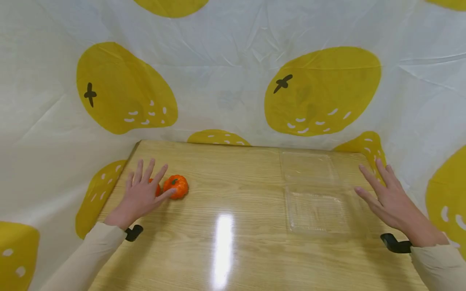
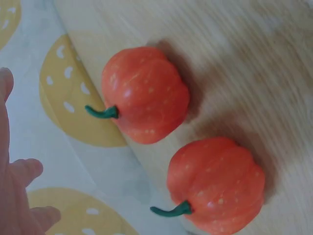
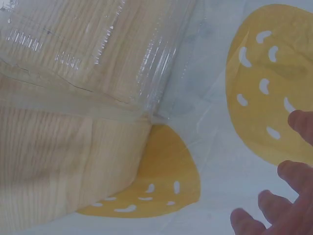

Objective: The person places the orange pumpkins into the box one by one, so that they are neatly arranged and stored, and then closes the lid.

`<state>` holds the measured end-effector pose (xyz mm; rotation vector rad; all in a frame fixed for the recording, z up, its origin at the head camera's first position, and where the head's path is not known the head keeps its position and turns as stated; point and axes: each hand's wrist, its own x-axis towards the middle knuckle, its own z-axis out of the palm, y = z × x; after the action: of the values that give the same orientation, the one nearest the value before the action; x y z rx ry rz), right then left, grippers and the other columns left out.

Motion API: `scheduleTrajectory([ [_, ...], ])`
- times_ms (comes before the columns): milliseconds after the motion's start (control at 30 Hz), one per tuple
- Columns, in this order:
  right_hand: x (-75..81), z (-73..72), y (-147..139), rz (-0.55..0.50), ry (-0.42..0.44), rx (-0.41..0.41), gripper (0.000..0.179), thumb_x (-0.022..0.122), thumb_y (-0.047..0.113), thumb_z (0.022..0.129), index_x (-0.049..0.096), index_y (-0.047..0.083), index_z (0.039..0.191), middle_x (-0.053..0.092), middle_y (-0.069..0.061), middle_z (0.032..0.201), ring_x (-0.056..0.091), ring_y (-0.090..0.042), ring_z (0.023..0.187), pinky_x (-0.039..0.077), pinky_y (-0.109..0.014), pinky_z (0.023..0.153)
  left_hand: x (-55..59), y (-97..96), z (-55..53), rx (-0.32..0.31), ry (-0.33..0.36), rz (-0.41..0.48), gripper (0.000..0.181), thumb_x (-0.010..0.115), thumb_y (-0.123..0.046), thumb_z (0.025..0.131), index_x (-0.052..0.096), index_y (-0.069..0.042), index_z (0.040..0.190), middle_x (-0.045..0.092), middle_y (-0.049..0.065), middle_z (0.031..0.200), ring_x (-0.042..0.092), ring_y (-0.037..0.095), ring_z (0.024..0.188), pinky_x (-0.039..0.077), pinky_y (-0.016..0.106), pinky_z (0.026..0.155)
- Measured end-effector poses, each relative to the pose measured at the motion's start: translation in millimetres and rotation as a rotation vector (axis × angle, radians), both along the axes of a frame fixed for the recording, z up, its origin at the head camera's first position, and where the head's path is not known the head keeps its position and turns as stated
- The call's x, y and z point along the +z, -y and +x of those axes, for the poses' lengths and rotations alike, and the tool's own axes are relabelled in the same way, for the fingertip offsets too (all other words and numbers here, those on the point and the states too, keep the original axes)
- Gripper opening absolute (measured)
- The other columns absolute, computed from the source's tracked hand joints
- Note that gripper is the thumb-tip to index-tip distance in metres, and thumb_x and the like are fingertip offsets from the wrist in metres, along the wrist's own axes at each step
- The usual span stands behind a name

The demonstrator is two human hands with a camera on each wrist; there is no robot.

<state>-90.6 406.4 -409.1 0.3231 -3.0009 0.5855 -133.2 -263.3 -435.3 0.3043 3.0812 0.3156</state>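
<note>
Two small orange pumpkins with green stems sit side by side at the left of the table. In the head view, one pumpkin (image 1: 181, 186) shows almost whole, while the other pumpkin (image 1: 157, 190) is mostly hidden behind my left hand (image 1: 140, 197). That hand spreads its fingers over them and holds nothing. The left wrist view shows both, the upper pumpkin (image 2: 145, 95) and the lower pumpkin (image 2: 216, 188). My right hand (image 1: 397, 206), fingers extended and holding nothing, hovers right of a clear plastic clamshell container (image 1: 291, 218), whose lid (image 1: 309, 167) lies open toward the back.
The wooden table (image 1: 251, 258) has its far and side edges against a white cloth (image 1: 225, 97) printed with yellow lemons. A dark band (image 1: 397, 244) circles the right wrist, another (image 1: 134, 233) the left. A bright reflection lies mid-table.
</note>
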Motion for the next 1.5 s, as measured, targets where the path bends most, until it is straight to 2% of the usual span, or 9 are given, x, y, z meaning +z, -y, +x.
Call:
scheduleTrajectory([
  [333,-12.1,5.6,-7,-0.143,0.071,-0.043,0.065,0.037,0.027,0.113,0.003,0.017,0.168,-0.008,-0.028,0.172,0.006,-0.07,0.147,0.008,-0.088,0.108,-14.9,-3.5,-4.0,-0.071,-0.088,0.05,0.084,0.064,-0.053,0.099,0.03,-0.012,0.163,0.016,0.028,0.171,0.012,0.057,0.156,0.033,0.081,0.11],
  [500,-19.6,7.4,-13,-0.21,0.04,-0.041,0.06,0.03,0.022,0.114,0.006,0.016,0.168,0.014,-0.043,0.163,0.024,-0.071,0.138,0.015,-0.087,0.105,-24.4,-5.0,-5.5,-0.097,-0.127,0.153,0.08,0.07,-0.043,0.098,0.034,-0.006,0.16,0.024,0.032,0.166,0.025,0.058,0.151,0.035,0.075,0.114],
  [633,-29.1,10.6,-20,-0.232,0.011,-0.048,0.057,0.03,0.02,0.114,0.01,0.013,0.167,0.026,-0.043,0.159,0.054,-0.015,0.132,0.041,-0.038,0.117,-33.9,-8.2,-5.5,-0.082,-0.12,0.224,0.08,0.072,-0.039,0.097,0.033,-0.005,0.159,0.029,0.031,0.164,0.037,0.057,0.145,0.04,0.073,0.11],
  [733,-36.4,12.4,-25,-0.242,0.039,-0.062,0.058,0.031,0.021,0.114,0.01,0.01,0.167,0.03,-0.043,0.158,0.039,0.029,0.108,0.041,-0.002,0.082,-41.4,-10.0,-5.1,-0.056,-0.104,0.26,0.082,0.073,-0.036,0.097,0.031,-0.004,0.16,0.03,0.031,0.163,0.042,0.055,0.141,0.043,0.071,0.109],
  [767,-38.2,12.7,-25,-0.247,0.052,-0.069,0.058,0.032,0.021,0.114,0.01,0.008,0.167,0.032,-0.044,0.155,0.033,0.033,0.099,0.038,-0.001,0.069,-43.4,-10.6,-4.8,-0.046,-0.094,0.271,0.083,0.073,-0.035,0.097,0.031,-0.004,0.16,0.03,0.031,0.163,0.042,0.054,0.141,0.043,0.071,0.109],
  [1067,-58.8,17.4,-31,-0.293,0.194,-0.175,0.065,0.034,0.035,0.114,0.011,0.006,0.166,0.041,-0.043,0.148,0.052,0.024,0.088,0.05,-0.016,0.066,-57.9,-16.6,-3.1,-0.015,-0.079,0.284,0.086,0.074,-0.03,0.095,0.027,0.004,0.159,0.034,0.034,0.16,0.044,0.055,0.14,0.043,0.068,0.112],
  [1167,-64.7,17.3,-33,-0.301,0.22,-0.216,0.067,0.036,0.04,0.113,0.016,0.003,0.165,0.052,-0.03,0.143,0.056,0.021,0.085,0.049,-0.016,0.065,-61.7,-17.3,-3.8,0.0,-0.064,0.294,0.087,0.075,-0.03,0.095,0.027,0.004,0.159,0.033,0.033,0.16,0.043,0.054,0.141,0.042,0.068,0.113],
  [1333,-71.0,16.5,-36,-0.329,0.237,-0.262,0.069,0.042,0.043,0.111,0.027,-0.002,0.161,0.058,0.023,0.114,0.063,0.013,0.082,0.051,-0.017,0.066,-66.5,-17.9,-5.2,0.017,-0.068,0.307,0.087,0.077,-0.028,0.094,0.029,0.005,0.158,0.036,0.035,0.158,0.045,0.055,0.139,0.044,0.068,0.111],
  [1500,-75.3,17.4,-37,-0.352,0.285,-0.282,0.07,0.043,0.046,0.11,0.034,-0.006,0.157,0.06,0.032,0.106,0.066,0.007,0.082,0.054,-0.02,0.067,-71.5,-17.7,-8.1,0.021,-0.066,0.304,0.086,0.077,-0.029,0.094,0.029,0.005,0.157,0.038,0.036,0.155,0.048,0.055,0.136,0.046,0.068,0.109],
])
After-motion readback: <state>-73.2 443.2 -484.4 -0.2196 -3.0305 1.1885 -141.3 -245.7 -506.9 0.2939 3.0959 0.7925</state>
